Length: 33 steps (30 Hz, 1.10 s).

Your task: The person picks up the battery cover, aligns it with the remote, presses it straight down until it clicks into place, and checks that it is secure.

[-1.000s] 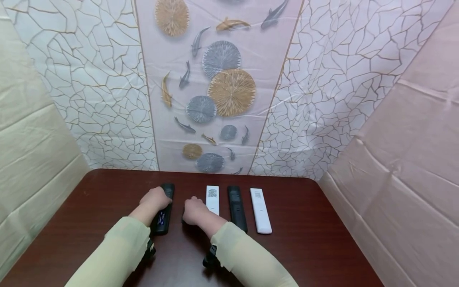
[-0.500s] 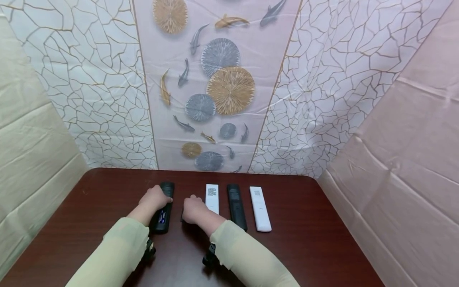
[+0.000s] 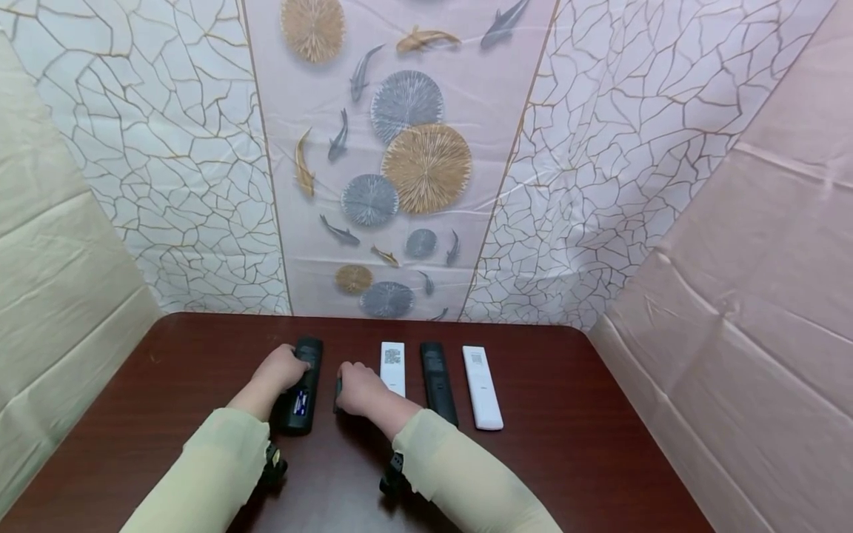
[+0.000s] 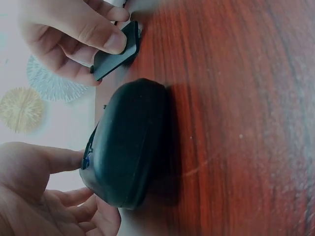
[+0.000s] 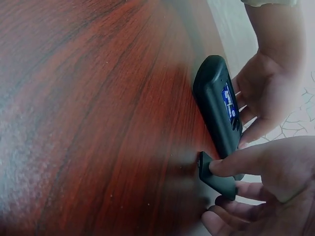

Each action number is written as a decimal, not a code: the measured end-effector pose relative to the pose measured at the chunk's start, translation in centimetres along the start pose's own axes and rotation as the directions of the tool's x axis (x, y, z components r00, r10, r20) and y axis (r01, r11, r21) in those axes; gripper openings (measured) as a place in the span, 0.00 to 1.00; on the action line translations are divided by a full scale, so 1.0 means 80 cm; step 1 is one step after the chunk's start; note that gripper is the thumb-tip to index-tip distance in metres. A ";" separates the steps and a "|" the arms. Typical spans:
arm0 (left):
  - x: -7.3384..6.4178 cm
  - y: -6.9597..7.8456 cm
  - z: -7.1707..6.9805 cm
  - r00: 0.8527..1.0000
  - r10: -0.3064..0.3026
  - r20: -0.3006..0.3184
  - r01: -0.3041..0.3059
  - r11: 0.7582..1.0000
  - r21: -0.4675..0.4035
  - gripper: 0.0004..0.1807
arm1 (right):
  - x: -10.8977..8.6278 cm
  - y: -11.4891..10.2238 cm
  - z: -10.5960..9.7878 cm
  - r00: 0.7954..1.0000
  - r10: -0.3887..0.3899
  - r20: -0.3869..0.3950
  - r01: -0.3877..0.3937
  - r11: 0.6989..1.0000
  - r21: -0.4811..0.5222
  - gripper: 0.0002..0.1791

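Note:
A black remote control (image 3: pixel 310 354) lies back side up on the table, its battery bay uncovered and blue batteries (image 5: pixel 229 104) showing inside. My left hand (image 3: pixel 277 371) holds the remote from its left side, thumb on the back face and fingers by the edge. Just to the right, my right hand (image 3: pixel 362 390) pinches a small black battery cover (image 5: pixel 218 180) between thumb and fingers. The left wrist view shows that cover (image 4: pixel 117 51) tilted, apart from the remote.
To the right of my right hand lie a white remote (image 3: pixel 392 363), partly hidden by that hand, a black remote (image 3: pixel 437 377) and another white remote (image 3: pixel 483 389). The dark red-brown table (image 3: pixel 573 459) ends at a patterned cloth wall (image 3: pixel 393 244).
My left hand has shifted slightly left, uncovering more of the black remote. The right hand stays nearly in place, and more of the battery cover's edge shows.

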State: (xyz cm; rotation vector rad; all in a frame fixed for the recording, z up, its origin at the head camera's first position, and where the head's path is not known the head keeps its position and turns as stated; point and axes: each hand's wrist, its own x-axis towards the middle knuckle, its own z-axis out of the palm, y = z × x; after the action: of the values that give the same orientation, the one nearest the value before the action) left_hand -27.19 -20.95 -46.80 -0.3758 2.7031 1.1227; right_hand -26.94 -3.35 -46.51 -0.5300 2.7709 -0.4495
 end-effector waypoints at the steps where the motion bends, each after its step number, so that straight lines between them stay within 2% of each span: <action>1: 0.000 0.000 -0.001 1.000 0.004 0.000 -0.004 1.000 -0.019 0.31 | -0.001 0.001 -0.001 1.000 -0.002 -0.010 0.002 1.000 0.021 0.22; 7: -0.002 0.003 -0.004 1.000 -0.008 0.015 0.010 0.993 -0.121 0.29 | -0.002 0.007 -0.005 0.998 -0.017 -0.056 0.023 0.994 0.104 0.19; 11: -0.002 0.003 -0.004 1.000 -0.018 0.020 0.022 0.984 -0.176 0.28 | -0.002 0.013 -0.004 0.998 -0.002 -0.067 0.017 0.977 0.215 0.14; 15: 0.000 -0.001 -0.001 0.999 -0.028 0.017 0.031 0.974 -0.223 0.29 | -0.007 0.018 -0.004 0.997 0.011 -0.071 0.015 0.932 0.363 0.13; 21: 0.000 -0.005 0.005 1.000 -0.025 -0.009 0.022 0.963 -0.269 0.29 | -0.011 0.024 -0.003 0.998 0.027 -0.058 0.010 0.827 0.562 0.12; 26: -0.002 -0.005 0.010 1.000 -0.013 -0.024 0.006 0.959 -0.282 0.29 | -0.016 0.030 -0.006 0.997 0.033 -0.069 0.019 0.771 0.637 0.12; 33: -0.006 0.000 0.017 1.000 -0.016 -0.016 0.010 0.942 -0.336 0.29 | -0.030 0.032 -0.020 0.996 0.028 -0.089 0.041 0.728 0.685 0.13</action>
State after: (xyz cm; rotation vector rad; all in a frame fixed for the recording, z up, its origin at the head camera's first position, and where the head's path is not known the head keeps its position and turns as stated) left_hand -26.62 -19.89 -47.58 -0.4542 2.5151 1.5880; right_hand -26.10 0.27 -45.44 -0.3274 2.4066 -1.4555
